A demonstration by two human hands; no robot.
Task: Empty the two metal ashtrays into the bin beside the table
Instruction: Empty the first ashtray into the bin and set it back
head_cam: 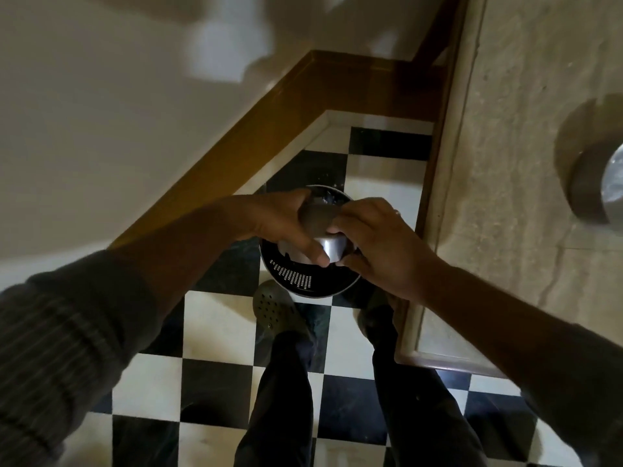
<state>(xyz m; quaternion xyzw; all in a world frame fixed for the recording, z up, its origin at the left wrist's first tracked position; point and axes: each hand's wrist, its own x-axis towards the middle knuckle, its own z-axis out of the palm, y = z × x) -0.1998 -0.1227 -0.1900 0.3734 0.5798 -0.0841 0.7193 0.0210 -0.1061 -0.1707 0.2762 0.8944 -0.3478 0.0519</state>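
Sleeves of a dark ribbed sweater (67, 332) fill the lower corners, nearest the lens, and both forearms reach forward from them to meet over the bin (303, 281).

Taking the bin as the landmark: the checkered floor (215, 332) spreads under it and toward the viewer, with a wooden skirting board (269, 129) running along the wall beyond it and to its left. The stone-topped table (522, 163) stands just to the bin's right, its edge close to the rim. On that table, well to the right of the bin and cut by the frame edge, sits a second metal ashtray (603, 190). The person's legs and a perforated clog (273, 305) are on the near side of the bin, the clog almost touching its wall.

The bin is round, black, with a perforated wall and a bright rim. Directly above its mouth is the metal ashtray (332, 246), tipped on its side so its wall shows. The left hand (279, 224) is wrapped around the ashtray's left and upper side, thumb along the lower edge; the right hand (381, 244) clasps its right side, fingers curled under it. Both hands are closed on it, so it sits squarely between the two palms.

By my reading, the first ashtray is mid-tip over the bin; whether its contents have fallen out cannot be told. The ashtray on the table seems to remain to be done.
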